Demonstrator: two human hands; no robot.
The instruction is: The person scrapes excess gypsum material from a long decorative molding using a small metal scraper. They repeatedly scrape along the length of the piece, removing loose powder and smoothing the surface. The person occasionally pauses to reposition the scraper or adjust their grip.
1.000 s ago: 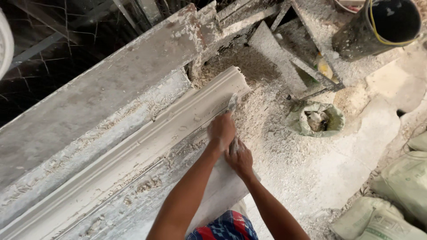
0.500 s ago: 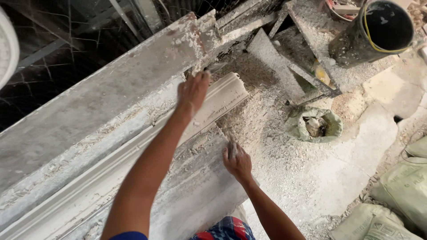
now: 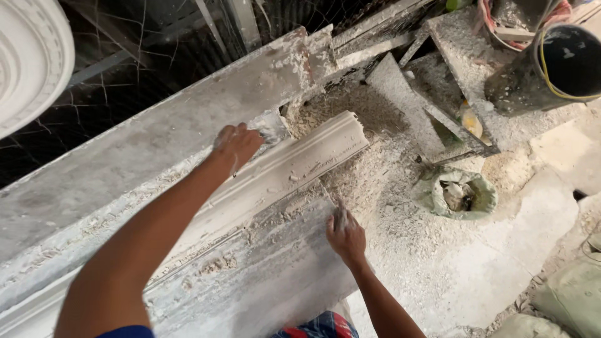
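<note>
Two hands are working: the left hand (image 3: 236,143) is pressing wet plaster onto the cornice moulding (image 3: 300,164), while the right hand (image 3: 345,236) is gripping a small scraper (image 3: 339,216).

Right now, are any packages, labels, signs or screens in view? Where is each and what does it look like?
No labels, signs or screens show.
Open green bag: on the dusty floor right of the moulding, crumpled, whitish lumps inside.
Pale green sacks: bottom right corner, bulging, dusty.
Black bucket: top right, round, yellow rim line.
Left hand rests on the white plaster moulding; right hand holds a small tool, unclear.
</note>
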